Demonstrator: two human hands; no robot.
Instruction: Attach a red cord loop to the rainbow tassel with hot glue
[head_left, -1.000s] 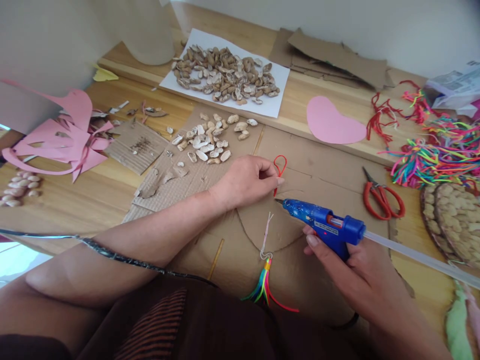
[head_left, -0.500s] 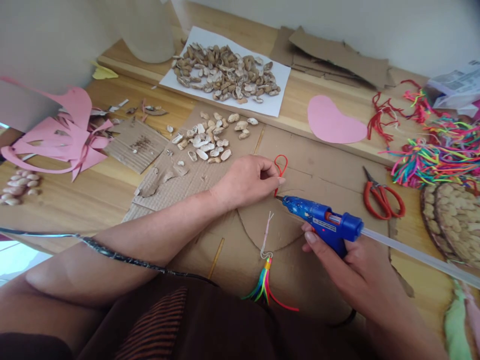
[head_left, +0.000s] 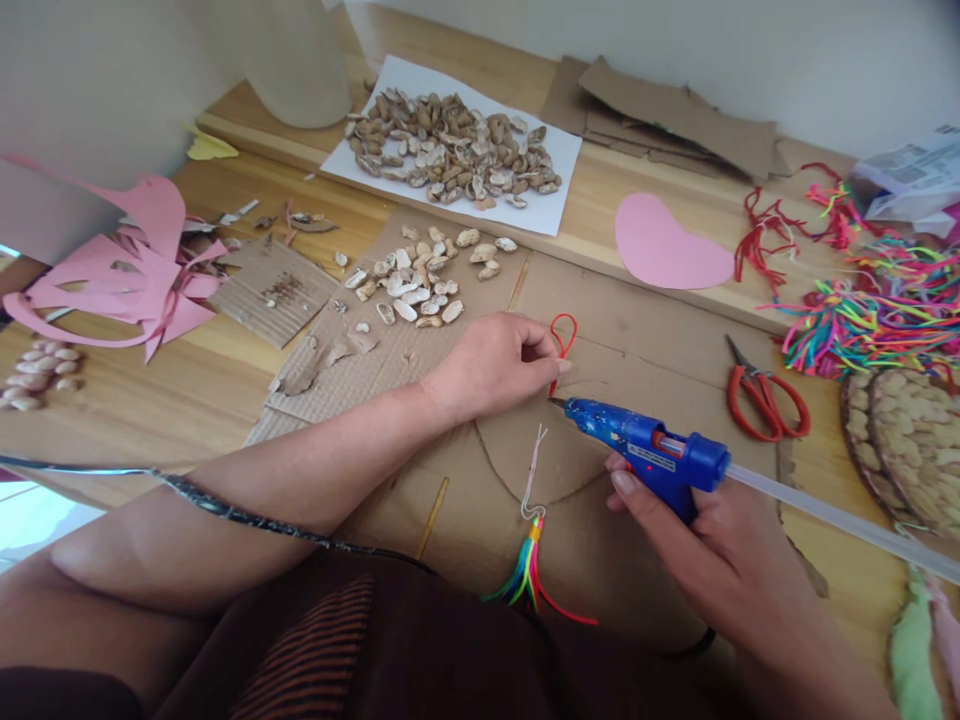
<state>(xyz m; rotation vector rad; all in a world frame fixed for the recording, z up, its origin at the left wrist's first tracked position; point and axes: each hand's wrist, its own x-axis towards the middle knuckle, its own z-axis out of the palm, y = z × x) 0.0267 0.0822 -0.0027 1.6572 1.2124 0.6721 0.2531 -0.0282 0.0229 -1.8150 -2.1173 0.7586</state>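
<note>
Wooden desk filling the head view, layered with cardboard sheets, white wall behind. Left hand resting on the cardboard, fingers pinching the red cord loop flat against the sheet. Right hand gripping the blue glue gun, fingers wrapped around the handle, one lying by the trigger; nozzle pointing left, tip sitting just below the loop's tail, near the left fingertips. Clear glue stick sticking out the back. Multicolour tassel lying below, near the body. Peanut shells piling up beyond the left hand, more on white paper. Red scissors lying right of the gun.
</note>
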